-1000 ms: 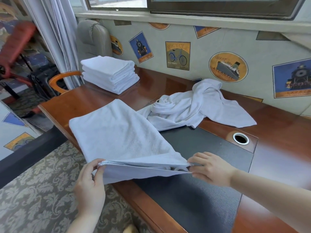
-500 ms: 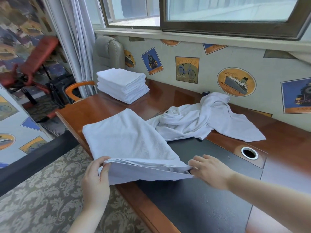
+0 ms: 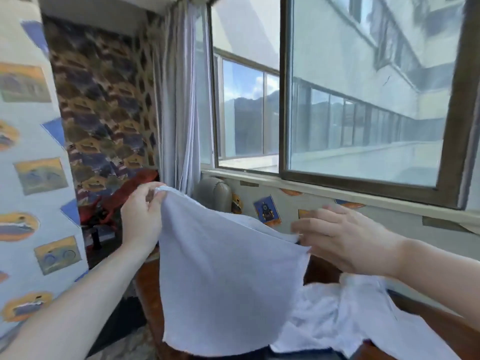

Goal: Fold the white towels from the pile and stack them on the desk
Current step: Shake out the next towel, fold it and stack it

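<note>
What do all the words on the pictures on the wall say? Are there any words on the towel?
No text can be read in this view.
Blue train sticker under the window: lettering too blurred to read.
Yellow bicycle stickers on the left wall: too blurred.
White towel held up by both hands: no words or label visible.

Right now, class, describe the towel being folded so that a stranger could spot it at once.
Below the big window, over the wooden desk, hangs a white towel, pinched by the left hand and right hand. Unlike the crumpled towels lying beside it, it is lifted and smooth.
</note>
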A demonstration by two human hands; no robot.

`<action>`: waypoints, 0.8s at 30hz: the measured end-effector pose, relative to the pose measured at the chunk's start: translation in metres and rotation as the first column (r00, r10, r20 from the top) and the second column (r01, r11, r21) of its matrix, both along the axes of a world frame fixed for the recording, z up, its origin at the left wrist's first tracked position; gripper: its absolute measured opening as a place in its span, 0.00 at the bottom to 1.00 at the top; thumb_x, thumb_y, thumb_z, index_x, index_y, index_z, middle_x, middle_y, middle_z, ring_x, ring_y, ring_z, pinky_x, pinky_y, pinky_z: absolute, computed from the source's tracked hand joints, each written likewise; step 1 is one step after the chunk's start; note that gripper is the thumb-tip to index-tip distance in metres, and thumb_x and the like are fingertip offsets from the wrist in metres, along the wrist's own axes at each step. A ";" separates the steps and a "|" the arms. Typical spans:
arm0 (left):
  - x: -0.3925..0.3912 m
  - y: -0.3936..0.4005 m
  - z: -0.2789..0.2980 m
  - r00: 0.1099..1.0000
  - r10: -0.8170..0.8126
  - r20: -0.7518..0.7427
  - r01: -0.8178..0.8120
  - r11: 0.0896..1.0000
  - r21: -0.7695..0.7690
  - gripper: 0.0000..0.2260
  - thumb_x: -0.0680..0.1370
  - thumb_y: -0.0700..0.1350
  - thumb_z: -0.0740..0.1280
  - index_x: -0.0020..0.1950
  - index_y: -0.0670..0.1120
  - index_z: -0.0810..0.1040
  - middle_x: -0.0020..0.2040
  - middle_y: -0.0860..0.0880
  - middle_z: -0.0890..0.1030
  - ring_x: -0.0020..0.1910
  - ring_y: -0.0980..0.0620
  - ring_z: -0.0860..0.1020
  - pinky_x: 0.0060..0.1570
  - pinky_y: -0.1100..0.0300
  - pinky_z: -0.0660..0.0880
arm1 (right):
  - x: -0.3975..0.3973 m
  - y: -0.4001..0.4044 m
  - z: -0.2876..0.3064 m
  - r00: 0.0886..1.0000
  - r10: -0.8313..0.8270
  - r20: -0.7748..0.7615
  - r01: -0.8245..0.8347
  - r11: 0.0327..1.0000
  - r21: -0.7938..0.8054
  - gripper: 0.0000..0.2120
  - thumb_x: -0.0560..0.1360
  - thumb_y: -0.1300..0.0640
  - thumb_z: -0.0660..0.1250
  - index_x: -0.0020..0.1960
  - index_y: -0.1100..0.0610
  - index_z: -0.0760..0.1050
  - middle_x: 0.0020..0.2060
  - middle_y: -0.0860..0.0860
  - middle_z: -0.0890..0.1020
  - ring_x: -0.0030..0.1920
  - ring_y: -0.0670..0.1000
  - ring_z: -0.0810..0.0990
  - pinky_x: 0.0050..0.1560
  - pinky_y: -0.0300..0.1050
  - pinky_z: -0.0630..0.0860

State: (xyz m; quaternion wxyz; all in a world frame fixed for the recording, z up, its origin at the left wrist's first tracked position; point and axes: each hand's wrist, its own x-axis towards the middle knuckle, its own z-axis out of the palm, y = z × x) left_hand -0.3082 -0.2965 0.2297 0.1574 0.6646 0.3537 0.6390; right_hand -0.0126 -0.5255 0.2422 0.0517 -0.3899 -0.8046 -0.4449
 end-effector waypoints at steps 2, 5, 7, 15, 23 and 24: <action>-0.007 0.002 0.049 0.997 -0.009 0.075 0.008 1.000 0.012 0.07 0.81 0.43 0.62 0.54 0.48 0.79 0.51 0.50 0.81 0.51 0.51 0.76 0.50 0.59 0.69 | 0.000 0.003 0.052 0.999 -0.034 -0.039 0.038 0.994 0.107 0.11 0.79 0.50 0.57 0.53 0.52 0.75 0.56 0.49 0.76 0.52 0.53 0.77 0.47 0.47 0.75; -0.019 0.001 0.102 0.997 0.027 0.076 -0.031 0.998 0.051 0.07 0.81 0.44 0.62 0.54 0.47 0.80 0.49 0.51 0.80 0.49 0.51 0.76 0.43 0.61 0.67 | 0.001 0.005 0.123 0.957 -0.273 -0.098 0.286 0.945 0.156 0.18 0.81 0.43 0.53 0.56 0.49 0.78 0.53 0.46 0.76 0.53 0.51 0.77 0.50 0.45 0.72; -0.029 0.001 0.136 0.996 0.046 0.079 -0.054 0.994 0.095 0.08 0.81 0.45 0.62 0.54 0.47 0.80 0.47 0.53 0.79 0.46 0.53 0.75 0.42 0.61 0.67 | -0.002 0.008 0.166 0.880 -0.459 -0.121 0.471 0.876 0.104 0.17 0.82 0.41 0.50 0.63 0.44 0.72 0.55 0.42 0.73 0.58 0.48 0.73 0.54 0.43 0.68; -0.062 0.002 0.232 0.992 0.123 0.022 -0.125 0.965 0.229 0.10 0.81 0.46 0.63 0.56 0.43 0.82 0.47 0.52 0.78 0.44 0.55 0.73 0.39 0.63 0.66 | -0.031 -0.004 0.273 0.843 -0.357 -0.403 0.425 0.901 0.090 0.15 0.76 0.30 0.49 0.39 0.38 0.63 0.34 0.38 0.75 0.33 0.41 0.71 0.34 0.40 0.61; -0.096 0.005 0.246 0.985 0.150 -0.087 -0.104 0.914 0.391 0.07 0.82 0.47 0.60 0.52 0.49 0.77 0.47 0.53 0.78 0.43 0.56 0.74 0.38 0.61 0.67 | -0.066 -0.007 0.302 0.767 -0.542 -0.343 0.606 0.787 0.111 0.21 0.74 0.29 0.45 0.42 0.46 0.55 0.30 0.44 0.70 0.30 0.41 0.68 0.31 0.39 0.59; -0.105 0.006 0.249 0.976 0.179 -0.123 -0.113 0.902 0.416 0.07 0.82 0.48 0.60 0.51 0.50 0.76 0.48 0.54 0.77 0.44 0.55 0.74 0.38 0.59 0.69 | -0.071 -0.001 0.302 0.746 -0.511 -0.427 0.593 0.801 0.077 0.19 0.77 0.32 0.50 0.41 0.46 0.58 0.31 0.44 0.71 0.31 0.42 0.69 0.32 0.40 0.61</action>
